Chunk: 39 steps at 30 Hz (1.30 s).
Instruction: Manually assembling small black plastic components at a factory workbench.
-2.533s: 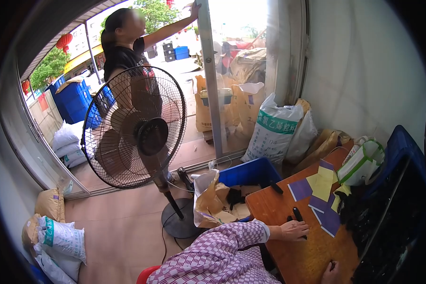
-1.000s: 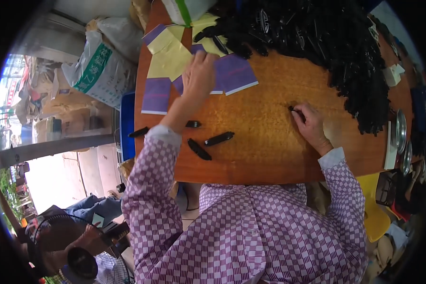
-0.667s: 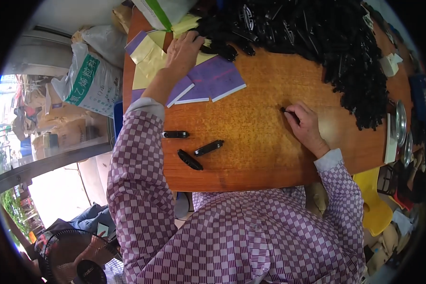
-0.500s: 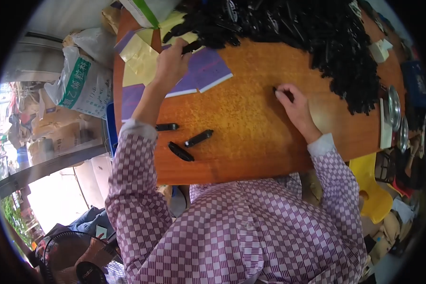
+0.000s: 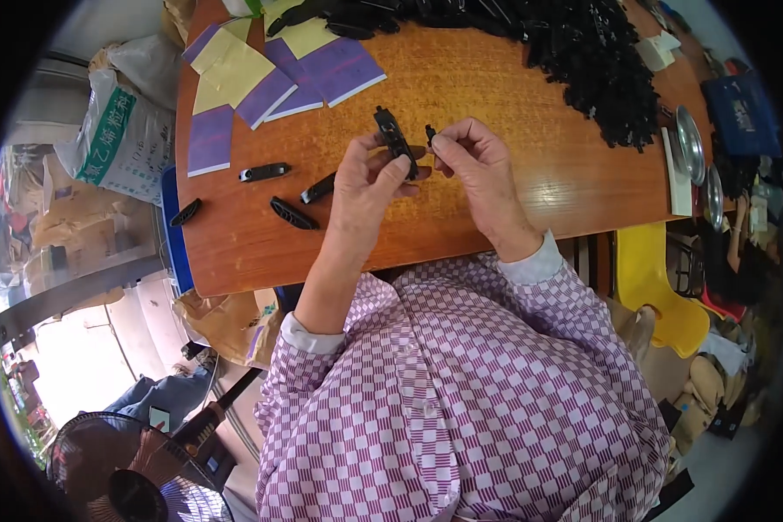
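Black part (image 5: 391, 130) lies in the left hand (image 5: 363, 184), beneath its thumb.

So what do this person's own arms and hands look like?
The left hand and right hand are human and bare, with no gloves or cables. The left sleeve and right sleeve are long, in a purple-and-white checked pattern, and end in plain, pale cuffs.

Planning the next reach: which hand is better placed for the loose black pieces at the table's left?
Probably the left hand: it is nearer the loose black pieces, though holding a long black piece. The right hand is farther off, pinching a small black part.
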Each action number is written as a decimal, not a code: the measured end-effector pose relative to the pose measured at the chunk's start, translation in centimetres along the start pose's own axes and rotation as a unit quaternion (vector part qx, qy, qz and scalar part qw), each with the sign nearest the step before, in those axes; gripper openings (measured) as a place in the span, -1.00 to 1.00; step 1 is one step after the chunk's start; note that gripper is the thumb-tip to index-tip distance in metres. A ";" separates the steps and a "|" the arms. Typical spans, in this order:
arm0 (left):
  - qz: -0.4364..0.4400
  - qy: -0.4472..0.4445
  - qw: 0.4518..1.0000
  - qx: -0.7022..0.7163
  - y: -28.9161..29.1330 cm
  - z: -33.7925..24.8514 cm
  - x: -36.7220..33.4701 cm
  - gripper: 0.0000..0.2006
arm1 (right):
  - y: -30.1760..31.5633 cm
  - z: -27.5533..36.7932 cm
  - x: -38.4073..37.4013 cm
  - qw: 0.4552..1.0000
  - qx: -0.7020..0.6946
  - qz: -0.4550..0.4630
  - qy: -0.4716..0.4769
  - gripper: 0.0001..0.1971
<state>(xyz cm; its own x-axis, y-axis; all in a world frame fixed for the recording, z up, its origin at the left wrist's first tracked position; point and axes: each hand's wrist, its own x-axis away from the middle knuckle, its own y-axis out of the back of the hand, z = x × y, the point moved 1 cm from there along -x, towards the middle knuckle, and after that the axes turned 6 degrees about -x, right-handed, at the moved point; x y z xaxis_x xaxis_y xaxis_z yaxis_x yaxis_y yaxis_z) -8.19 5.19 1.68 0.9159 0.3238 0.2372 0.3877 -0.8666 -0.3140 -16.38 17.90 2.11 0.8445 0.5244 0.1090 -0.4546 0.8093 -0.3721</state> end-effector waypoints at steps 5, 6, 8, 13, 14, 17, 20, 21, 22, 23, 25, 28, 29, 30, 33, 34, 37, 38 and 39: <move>0.011 -0.024 1.000 -0.012 -0.8 0.6 1.4 -0.66 | -0.8 0.0 1.5 1.000 0.011 -0.004 0.013 -0.94; 0.007 -0.020 1.000 -0.016 -0.7 0.6 1.5 -0.63 | -0.8 0.0 1.6 1.000 0.020 -0.004 0.014 -0.95; 0.012 -0.015 1.000 -0.012 -0.6 0.7 1.7 -0.61 | -0.7 0.1 1.8 0.999 0.031 -0.002 0.015 -0.95; 0.023 -0.001 0.999 -0.028 -0.4 0.8 1.9 -0.56 | 0.1 1.9 1.1 0.956 0.239 0.153 0.073 -0.95; 0.026 -0.004 0.999 -0.047 -0.4 1.0 1.8 -0.55 | 0.5 2.6 0.8 0.956 0.241 0.151 0.071 -0.95; 0.020 -0.018 0.996 -0.082 -0.2 1.7 1.9 -0.53 | 0.5 4.0 -0.3 0.851 0.420 0.270 0.164 -0.92; 0.027 -0.035 0.985 -0.166 0.0 2.1 2.0 -0.51 | 0.6 4.8 -0.8 0.778 0.469 0.347 0.234 -0.91; 0.033 -0.043 0.970 -0.236 0.0 2.2 2.0 -0.49 | 0.4 4.9 -1.0 0.765 0.474 0.377 0.218 -0.92; 0.034 -0.041 0.971 -0.235 -0.1 2.1 2.2 -0.49 | 0.3 5.0 -1.1 0.752 0.479 0.406 0.203 -0.92; 0.033 -0.053 0.958 -0.282 -0.3 1.9 2.4 -0.48 | 0.2 5.2 -1.2 0.752 0.479 0.406 0.201 -0.92; 0.029 -0.062 0.942 -0.328 -0.4 1.8 2.7 -0.48 | -0.2 5.2 -1.3 0.711 0.525 0.438 0.166 -0.90; 0.027 -0.041 0.939 -0.341 -0.4 2.0 2.9 -0.46 | -0.8 5.4 -1.2 0.659 0.570 0.455 0.186 -0.91; 0.038 -0.061 0.934 -0.350 -0.3 2.2 3.0 -0.47 | -1.0 5.6 -1.1 0.659 0.570 0.455 0.186 -0.91; 0.046 -0.081 0.929 -0.358 -0.2 2.4 3.1 -0.48 | -1.3 5.8 -0.9 0.650 0.572 0.464 0.186 -0.92; 0.004 -0.079 0.954 -0.288 -0.5 3.3 3.1 -0.55 | -1.8 5.5 -0.7 0.638 0.577 0.477 0.181 -0.91; 0.004 -0.079 0.955 -0.287 -0.4 3.8 3.1 -0.55 | -1.8 5.3 -0.7 0.636 0.581 0.478 0.175 -0.90; 0.002 -0.075 0.971 -0.228 -0.3 4.3 3.1 -0.59 | -2.1 5.4 -0.9 0.644 0.584 0.471 0.151 -0.85; -0.007 -0.043 0.986 -0.163 -0.3 4.3 3.2 -0.60 | -1.9 5.0 -1.0 0.643 0.584 0.473 0.151 -0.85; -0.015 -0.011 0.995 -0.099 -0.4 4.1 3.3 -0.62 | -1.4 4.4 -0.9 0.699 0.561 0.405 0.179 -0.80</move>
<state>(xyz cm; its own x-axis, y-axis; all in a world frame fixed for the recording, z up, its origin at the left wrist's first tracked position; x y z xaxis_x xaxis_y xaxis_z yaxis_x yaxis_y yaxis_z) -4.91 8.17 -1.17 0.9074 0.3569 0.2219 0.3886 -0.9136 -0.1199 -17.81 17.47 6.56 0.1062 0.9938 -0.0316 -0.5911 0.0886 0.8017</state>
